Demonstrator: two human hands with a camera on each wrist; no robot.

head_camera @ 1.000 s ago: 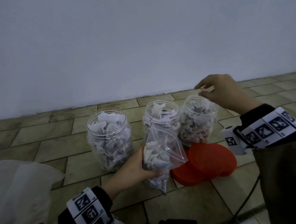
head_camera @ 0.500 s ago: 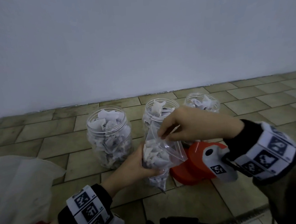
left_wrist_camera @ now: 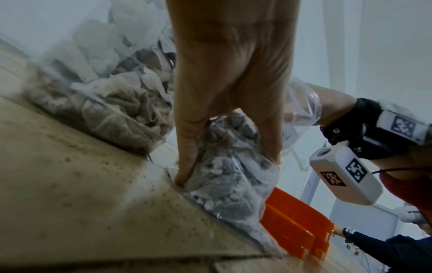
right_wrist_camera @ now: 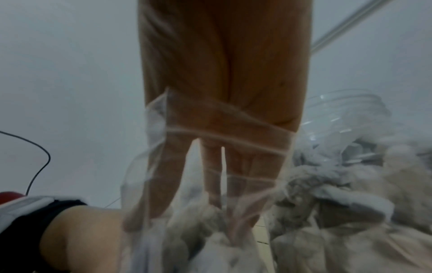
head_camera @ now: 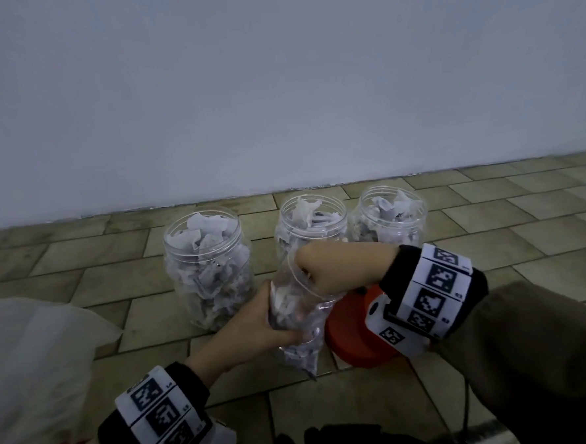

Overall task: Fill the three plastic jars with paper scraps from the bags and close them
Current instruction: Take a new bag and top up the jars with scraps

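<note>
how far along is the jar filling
All three jars hold scraps nearly to the rim. In hand: left hand grips the bag, right hand reaches inside. Left: top off, then fit the orange lids, which lie on the floor.

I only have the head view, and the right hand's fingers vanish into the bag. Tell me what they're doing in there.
Observer: The right wrist view shows the right hand with fingers straight inside the bag, tips down among the paper scraps.
Operator: Report the left hand's grip.
Observer: The left wrist view shows the left hand clasping the bag's lower half from both sides, squeezing the scraps.
Operator: Check the lids behind the right wrist.
Observer: Left wrist view: several orange lids, stacked in steps, lie beside the bag.
</note>
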